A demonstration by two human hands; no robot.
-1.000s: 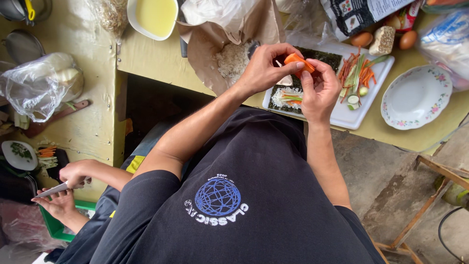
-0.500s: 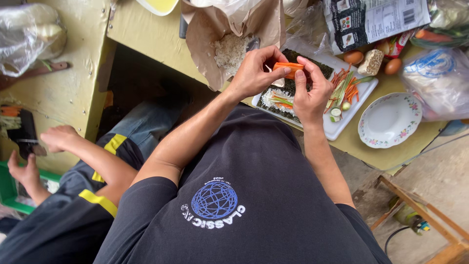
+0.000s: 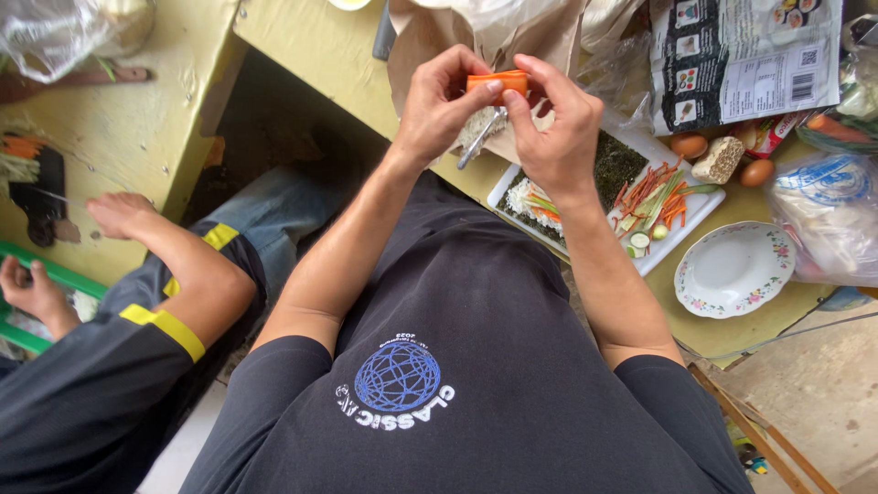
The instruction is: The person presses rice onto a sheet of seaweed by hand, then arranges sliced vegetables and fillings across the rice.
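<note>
**Carrot piece held in both hands above the tray**

Hands meet in front of the chest, raised over the yellow-green table [image 3: 302,55]; the left hand [image 3: 437,108] pinches the orange carrot piece [image 3: 497,82] at its left end with thumb and fingers closed on it, and the right hand [image 3: 551,128] grips the other end, thumb pressed against the underside; a metal spoon [image 3: 477,139] shows just below the carrot, over the rice in a brown paper bag [image 3: 430,41]. Below the hands lies a white rectangular tray [image 3: 672,240] with a dark seaweed sheet [image 3: 615,163], rice topped with vegetable strips, and a loose pile of carrot and cucumber sticks [image 3: 654,203]; beside it stands a flowered plate [image 3: 734,270], with eggs [image 3: 688,145] and a printed packet [image 3: 745,59] behind. At the left, another person in dark sleeves with yellow bands rests a hand [image 3: 119,213] near a black cutting board [image 3: 41,197].
</note>
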